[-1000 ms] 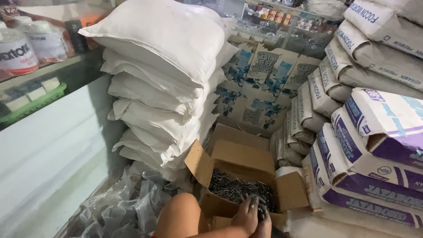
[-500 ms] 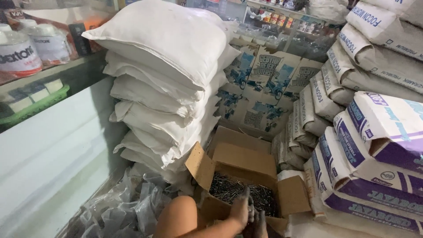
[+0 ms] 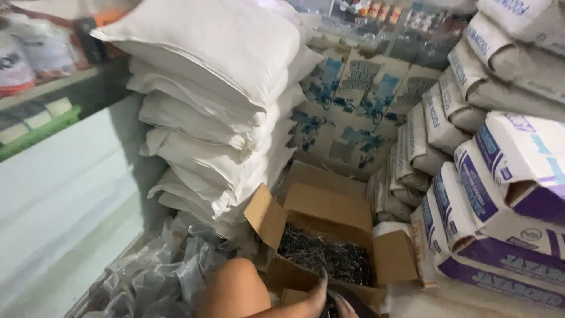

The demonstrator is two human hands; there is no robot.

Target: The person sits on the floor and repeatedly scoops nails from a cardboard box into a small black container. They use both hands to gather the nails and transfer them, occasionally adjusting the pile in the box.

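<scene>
Down at the frame's bottom edge, one hand (image 3: pixel 323 297), which side unclear, reaches the open cardboard box (image 3: pixel 329 209) of dark nails (image 3: pixel 323 256); its grip is cut off. White sacks (image 3: pixel 218 106) are stacked just behind.

Dim indoor light, motion blur, soft focus

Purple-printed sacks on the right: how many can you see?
3 purple-printed sacks, stacked at the right: top, middle, bottom. More may be hidden past the frame's edge.
</scene>
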